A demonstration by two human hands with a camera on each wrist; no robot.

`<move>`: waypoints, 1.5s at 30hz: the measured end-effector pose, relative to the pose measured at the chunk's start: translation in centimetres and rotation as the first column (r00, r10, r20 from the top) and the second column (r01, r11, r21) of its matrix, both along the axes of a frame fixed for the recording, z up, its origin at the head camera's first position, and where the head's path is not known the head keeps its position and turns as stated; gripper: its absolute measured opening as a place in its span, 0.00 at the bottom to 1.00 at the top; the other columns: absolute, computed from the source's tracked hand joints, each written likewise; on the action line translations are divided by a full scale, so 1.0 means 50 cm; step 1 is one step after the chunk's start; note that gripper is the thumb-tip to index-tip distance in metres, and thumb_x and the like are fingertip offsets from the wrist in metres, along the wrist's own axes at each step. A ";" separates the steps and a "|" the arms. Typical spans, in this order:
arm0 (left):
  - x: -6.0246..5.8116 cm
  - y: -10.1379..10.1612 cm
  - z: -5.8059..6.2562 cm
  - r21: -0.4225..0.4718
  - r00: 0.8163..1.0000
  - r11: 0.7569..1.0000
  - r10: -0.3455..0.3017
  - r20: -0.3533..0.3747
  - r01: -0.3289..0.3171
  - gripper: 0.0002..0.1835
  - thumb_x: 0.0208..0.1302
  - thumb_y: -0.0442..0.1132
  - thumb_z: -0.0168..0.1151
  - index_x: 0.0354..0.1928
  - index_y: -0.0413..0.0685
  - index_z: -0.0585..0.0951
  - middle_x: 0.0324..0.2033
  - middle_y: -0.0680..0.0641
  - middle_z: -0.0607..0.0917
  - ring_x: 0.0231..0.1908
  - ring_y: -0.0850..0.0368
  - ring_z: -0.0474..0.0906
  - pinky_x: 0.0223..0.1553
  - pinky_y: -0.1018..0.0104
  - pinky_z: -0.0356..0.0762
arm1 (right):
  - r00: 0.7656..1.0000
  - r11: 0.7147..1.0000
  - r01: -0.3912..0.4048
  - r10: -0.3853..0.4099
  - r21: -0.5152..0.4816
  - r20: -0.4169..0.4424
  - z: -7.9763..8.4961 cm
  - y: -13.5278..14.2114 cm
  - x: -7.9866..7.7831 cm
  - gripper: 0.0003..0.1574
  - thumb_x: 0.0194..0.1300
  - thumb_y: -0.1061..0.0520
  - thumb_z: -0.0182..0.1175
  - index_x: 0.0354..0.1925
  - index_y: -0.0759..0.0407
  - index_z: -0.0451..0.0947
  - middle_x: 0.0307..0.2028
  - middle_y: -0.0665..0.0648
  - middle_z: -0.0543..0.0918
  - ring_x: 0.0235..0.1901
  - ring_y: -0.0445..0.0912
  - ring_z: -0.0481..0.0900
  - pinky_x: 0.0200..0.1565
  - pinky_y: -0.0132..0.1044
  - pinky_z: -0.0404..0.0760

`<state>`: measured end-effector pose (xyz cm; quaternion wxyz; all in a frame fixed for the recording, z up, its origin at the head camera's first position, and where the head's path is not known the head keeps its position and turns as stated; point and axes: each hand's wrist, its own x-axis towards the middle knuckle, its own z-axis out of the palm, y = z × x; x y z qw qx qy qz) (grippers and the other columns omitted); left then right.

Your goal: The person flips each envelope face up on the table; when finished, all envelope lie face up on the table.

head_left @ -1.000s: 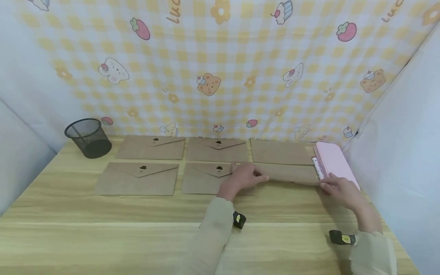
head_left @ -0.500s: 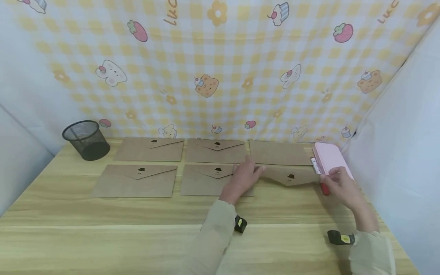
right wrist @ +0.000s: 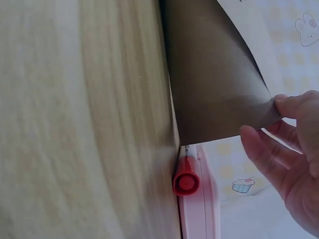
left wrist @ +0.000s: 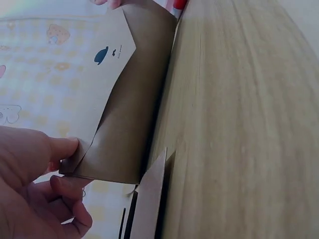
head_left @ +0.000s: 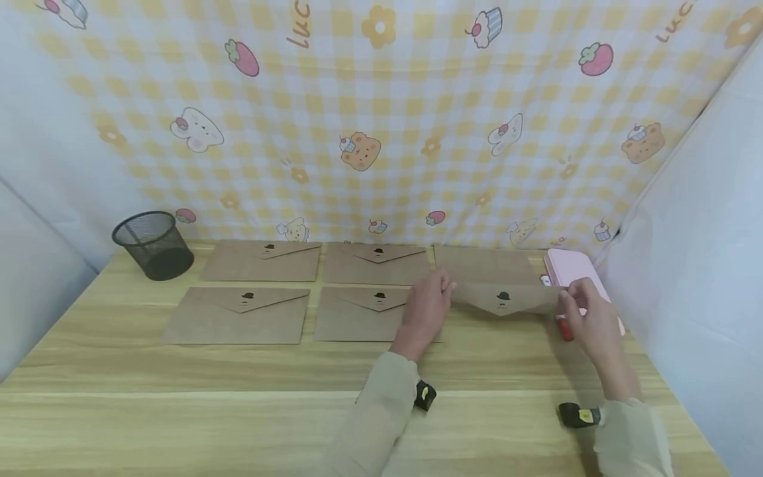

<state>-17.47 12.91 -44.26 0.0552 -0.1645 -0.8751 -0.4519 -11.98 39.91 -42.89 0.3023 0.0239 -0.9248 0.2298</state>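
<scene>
Both hands hold a brown paper envelope (head_left: 503,299) by its upper corners, its top edge raised off the table and its lower edge close to the wood. The flap, printed with a black bowler hat and moustache, faces the person. The left hand (head_left: 426,305) pinches the left corner between thumb and fingers, seen close in the left wrist view. At the other corner the right hand (head_left: 593,321) pinches with thumb and finger, beside a marker with a red end (right wrist: 187,181) and a pink case (head_left: 575,268). A flat envelope (head_left: 485,264) lies behind, flap not visible.
To the left, two rows of flat envelopes lie flap side up, including a front-left one (head_left: 238,324) and a back-middle one (head_left: 372,268). A black mesh pen cup (head_left: 157,245) stands at the back left. A patterned curtain (head_left: 393,99) hangs behind the table (head_left: 208,430).
The envelope between the hands has tilted up, and its hat-printed flap now faces the person. Both hands have moved slightly up and away, the right one also further from the marker's red end.
</scene>
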 end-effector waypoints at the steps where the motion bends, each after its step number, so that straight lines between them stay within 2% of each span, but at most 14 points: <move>1: 0.001 -0.001 0.001 0.002 1.000 1.000 0.005 -0.005 -0.005 0.18 0.66 0.41 0.56 0.22 0.49 0.60 0.13 0.54 0.60 0.14 0.64 0.58 0.16 0.74 0.55 | 1.000 1.000 0.002 -0.002 0.001 -0.009 0.000 -0.001 -0.001 0.07 0.60 0.68 0.58 0.33 0.65 0.67 0.25 0.64 0.81 0.29 0.59 0.80 0.33 0.23 0.68; 5: 0.003 -0.002 0.004 0.001 1.000 1.000 0.023 0.002 -0.023 0.19 0.67 0.43 0.55 0.21 0.50 0.61 0.13 0.54 0.61 0.14 0.64 0.59 0.15 0.74 0.55 | 0.999 1.000 -0.016 0.017 0.017 -0.051 0.001 -0.005 -0.005 0.06 0.59 0.70 0.58 0.35 0.66 0.70 0.28 0.66 0.82 0.28 0.53 0.79 0.33 0.19 0.66; 9: 0.005 -0.002 0.005 0.016 0.999 0.999 0.040 0.017 -0.040 0.16 0.68 0.44 0.54 0.23 0.50 0.62 0.14 0.54 0.65 0.14 0.64 0.61 0.14 0.74 0.57 | 0.995 0.998 -0.055 0.056 0.017 -0.084 0.001 -0.003 -0.007 0.08 0.56 0.73 0.59 0.36 0.67 0.72 0.30 0.64 0.82 0.31 0.31 0.74 0.33 0.12 0.64; 11: 0.005 -0.001 0.005 0.026 0.999 0.999 0.044 0.021 -0.045 0.14 0.67 0.44 0.54 0.26 0.51 0.64 0.15 0.54 0.68 0.15 0.64 0.64 0.14 0.74 0.61 | 0.993 0.997 -0.079 0.080 0.014 -0.091 0.000 -0.001 -0.007 0.11 0.54 0.74 0.60 0.36 0.67 0.73 0.30 0.62 0.81 0.32 0.25 0.69 0.34 0.12 0.65; 16: 0.003 0.006 0.002 0.037 0.998 0.998 0.057 -0.009 -0.057 0.05 0.65 0.41 0.58 0.35 0.52 0.71 0.25 0.55 0.77 0.20 0.64 0.70 0.18 0.74 0.69 | 0.988 0.994 -0.107 0.108 0.019 -0.109 0.000 0.001 -0.006 0.16 0.50 0.76 0.63 0.38 0.68 0.74 0.32 0.61 0.80 0.32 0.30 0.71 0.35 0.13 0.66; 19: -0.001 0.010 0.000 0.034 0.995 0.998 0.061 -0.076 -0.058 0.10 0.62 0.36 0.61 0.44 0.51 0.74 0.35 0.54 0.78 0.27 0.63 0.73 0.26 0.74 0.72 | 0.989 0.997 -0.073 0.072 -0.007 -0.126 0.002 -0.003 -0.004 0.15 0.52 0.75 0.62 0.40 0.69 0.74 0.34 0.62 0.80 0.32 0.33 0.73 0.32 0.11 0.66; 21: -0.004 0.012 -0.001 0.022 0.989 0.998 0.053 -0.141 -0.050 0.15 0.59 0.32 0.62 0.48 0.51 0.74 0.41 0.53 0.78 0.36 0.61 0.74 0.35 0.72 0.73 | 0.988 0.997 -0.048 0.040 -0.056 -0.149 0.004 -0.007 -0.003 0.14 0.54 0.75 0.60 0.41 0.70 0.75 0.34 0.63 0.80 0.33 0.28 0.72 0.31 0.10 0.66; 24: -0.009 0.012 0.000 -0.025 0.966 0.999 0.022 -0.259 -0.030 0.22 0.54 0.29 0.65 0.52 0.51 0.74 0.49 0.52 0.76 0.47 0.58 0.71 0.47 0.68 0.70 | 0.978 0.993 0.005 -0.030 -0.117 -0.208 0.008 -0.010 -0.003 0.11 0.57 0.74 0.58 0.41 0.71 0.76 0.36 0.65 0.80 0.34 0.26 0.72 0.31 0.10 0.65; 28: -0.011 0.009 0.006 -0.054 0.930 0.998 -0.042 -0.366 0.024 0.26 0.51 0.25 0.64 0.53 0.49 0.75 0.50 0.51 0.76 0.40 0.57 0.72 0.38 0.71 0.71 | 0.951 0.992 0.032 -0.069 -0.124 -0.302 0.015 -0.008 -0.003 0.10 0.57 0.73 0.57 0.40 0.71 0.78 0.36 0.66 0.81 0.34 0.18 0.67 0.32 0.10 0.65; 30: -0.012 0.005 0.007 -0.050 0.923 0.997 -0.080 -0.376 0.066 0.27 0.50 0.23 0.63 0.54 0.47 0.75 0.49 0.50 0.75 0.35 0.59 0.72 0.32 0.75 0.70 | 0.948 0.995 0.030 -0.058 -0.095 -0.313 0.018 -0.007 -0.002 0.11 0.56 0.73 0.58 0.40 0.70 0.79 0.35 0.66 0.81 0.33 0.18 0.66 0.32 0.10 0.65; 32: -0.012 0.001 0.009 -0.058 0.927 0.993 -0.114 -0.356 0.100 0.28 0.49 0.21 0.62 0.54 0.46 0.75 0.49 0.49 0.75 0.32 0.60 0.72 0.28 0.78 0.69 | 0.955 0.999 0.031 -0.043 -0.045 -0.292 0.019 -0.006 -0.002 0.12 0.55 0.72 0.60 0.40 0.70 0.80 0.33 0.66 0.81 0.31 0.21 0.67 0.31 0.10 0.64; 37: -0.012 -0.003 0.009 -0.175 0.947 0.977 -0.167 -0.273 0.122 0.26 0.52 0.22 0.61 0.56 0.43 0.76 0.51 0.47 0.75 0.41 0.58 0.75 0.41 0.76 0.73 | 0.989 0.996 -0.016 0.028 0.082 -0.145 0.021 -0.008 -0.001 0.16 0.50 0.68 0.66 0.41 0.69 0.80 0.34 0.67 0.79 0.25 0.46 0.75 0.27 0.16 0.66; 41: -0.008 0.002 0.007 -0.314 0.950 0.945 -0.181 -0.255 0.096 0.23 0.55 0.25 0.60 0.55 0.44 0.77 0.50 0.47 0.75 0.43 0.56 0.76 0.43 0.72 0.74 | 0.998 0.991 -0.061 0.056 0.121 0.040 0.022 -0.012 0.001 0.24 0.49 0.64 0.68 0.47 0.71 0.77 0.42 0.72 0.75 0.28 0.60 0.76 0.29 0.38 0.75; 45: -0.003 0.011 0.004 -0.428 0.959 0.901 -0.184 -0.217 0.075 0.18 0.57 0.29 0.60 0.50 0.45 0.80 0.45 0.50 0.75 0.42 0.57 0.73 0.44 0.70 0.72 | 0.968 0.985 -0.113 0.079 0.130 0.240 0.018 -0.013 0.002 0.34 0.47 0.62 0.70 0.51 0.73 0.71 0.47 0.78 0.70 0.40 0.70 0.71 0.39 0.61 0.71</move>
